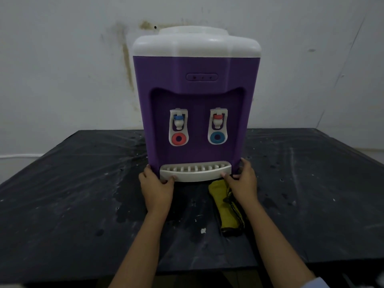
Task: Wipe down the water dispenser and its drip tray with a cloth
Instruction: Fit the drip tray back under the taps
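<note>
A purple water dispenser [195, 84] with a white top stands upright at the middle of a black table [72, 194], with two taps in its front recess. Its white slotted drip tray [195, 172] sits in the base at the front. My left hand [155, 188] grips the tray's left end, thumb on its front lip. My right hand [243, 181] holds the tray's right end, fingers against the dispenser's lower right corner. A folded yellow cloth [225, 208] lies on the table just in front of the tray, partly under my right wrist; neither hand holds it.
The table top is stained and wet-looking, with white specks and a small white scrap [203, 230] near the front. A marked white wall [62, 69] rises right behind the dispenser. The table's front edge [187, 269] is close to me.
</note>
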